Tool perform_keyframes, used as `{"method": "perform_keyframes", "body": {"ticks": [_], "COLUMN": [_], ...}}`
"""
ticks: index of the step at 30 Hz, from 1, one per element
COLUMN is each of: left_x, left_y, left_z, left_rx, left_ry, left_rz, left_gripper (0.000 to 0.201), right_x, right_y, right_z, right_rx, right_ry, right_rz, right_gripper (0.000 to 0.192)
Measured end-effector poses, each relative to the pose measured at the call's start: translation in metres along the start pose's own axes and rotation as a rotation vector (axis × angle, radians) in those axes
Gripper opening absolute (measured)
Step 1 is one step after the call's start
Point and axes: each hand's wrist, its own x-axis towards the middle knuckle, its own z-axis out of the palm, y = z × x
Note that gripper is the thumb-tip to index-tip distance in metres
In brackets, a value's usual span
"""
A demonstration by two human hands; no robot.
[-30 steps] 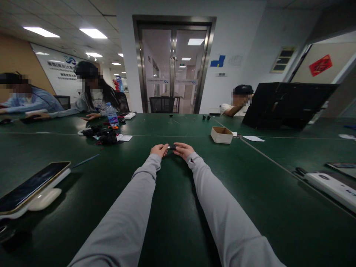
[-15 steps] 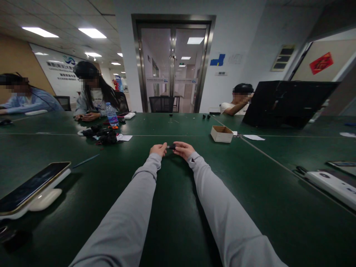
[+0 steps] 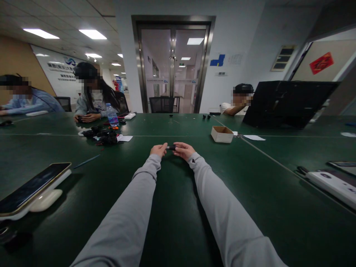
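Note:
Out over the green table (image 3: 178,207), both arms reach forward and the hands meet at a small, short black piece with a pale, metal-looking left end (image 3: 171,147). My left hand (image 3: 158,150) pinches that pale end between thumb and fingertips. The dark right end lies in the fingertips of my right hand (image 3: 184,150), which are closed around it. The piece is held about level. Fingers cover both its ends, and it is too small to tell its exact kind.
Left of my arms lie a phone (image 3: 36,185) on a white stand and a thin blue stick (image 3: 86,161). Black bundled items (image 3: 104,135) and a water bottle (image 3: 112,115) stand farther back. To the right are an open box (image 3: 221,135), a monitor (image 3: 289,104) and a white device (image 3: 332,185).

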Motion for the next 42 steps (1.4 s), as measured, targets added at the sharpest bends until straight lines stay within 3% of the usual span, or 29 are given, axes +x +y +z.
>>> {"method": "perform_keyframes", "body": {"ticks": [7,17,27,42], "left_x": [-0.001,-0.005,0.002,-0.002], "left_y": [0.002,0.008,-0.003,0.007], "left_z": [0.002,0.004,0.005,0.002], "left_rx": [-0.238,-0.326,-0.329,-0.229], "left_ry": [-0.123,-0.087,-0.063,-0.028], "left_rz": [0.029,0.039,0.054,-0.068], "left_gripper": [0.038,0.025,0.028,0.021], "right_x": [0.0,-0.001,0.003,-0.001], "right_y": [-0.001,-0.003,0.002,0.0], "right_z": [0.003,0.01,0.001,0.003], "right_rx": [0.01,0.029,-0.003,-0.001], "right_ry": [0.094,0.202,0.095,0.009], "right_rz": [0.027,0.023,0.019,0.008], "right_gripper": [0.014,0.016,0.018,0.03]}}
